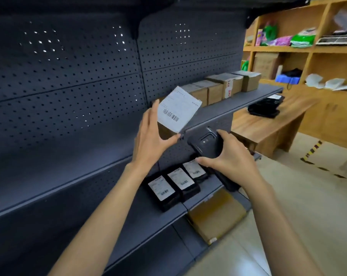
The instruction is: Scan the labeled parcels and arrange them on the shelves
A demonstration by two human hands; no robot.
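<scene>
My left hand [151,134] holds a small cardboard parcel [175,113] tilted up in front of the middle shelf [218,112], its white barcode label facing me. Just right of it, my right hand [231,156] grips a black handheld scanner [207,143], whose top end points at the parcel. A row of several labeled cardboard boxes [224,85] stands on the middle shelf behind. Three black labeled parcels [178,183] lie side by side on the lower shelf [128,226] under my hands.
A dark pegboard shelving unit [69,76] fills the left. A flat cardboard parcel [216,214] lies on the bottom shelf. At right, a wooden counter [268,126] carries black parcels [265,107]. Wooden cubbies [308,48] hold goods. Tiled floor [288,216] lies right.
</scene>
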